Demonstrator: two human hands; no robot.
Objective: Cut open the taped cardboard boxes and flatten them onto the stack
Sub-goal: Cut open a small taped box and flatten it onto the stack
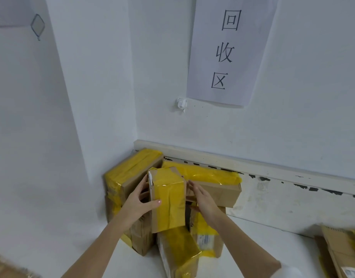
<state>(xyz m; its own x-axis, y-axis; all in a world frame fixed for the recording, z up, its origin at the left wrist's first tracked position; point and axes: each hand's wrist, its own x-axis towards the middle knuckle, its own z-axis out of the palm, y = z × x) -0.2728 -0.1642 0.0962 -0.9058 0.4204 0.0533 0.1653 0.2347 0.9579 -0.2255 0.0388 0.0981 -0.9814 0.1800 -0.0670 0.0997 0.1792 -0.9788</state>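
Pickup step, cutting not yet begun. Small taped box (167, 199) clasped between both hands atop pile of taped boxes (130, 177) in floor's wall corner. Left hand (139, 203) curled round its left side, thumb on front tape; right hand (202, 199) pressed along right side, fingers fairly straight. No cutter visible. Next: lift clear, then slit tape. Flattened cardboard (340, 251) at right edge, likely the stack.

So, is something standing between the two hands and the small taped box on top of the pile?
Nothing visible does. The left hand already grips the left side of the small taped box, thumb on its front. The right hand lies against its right side with straight fingers.
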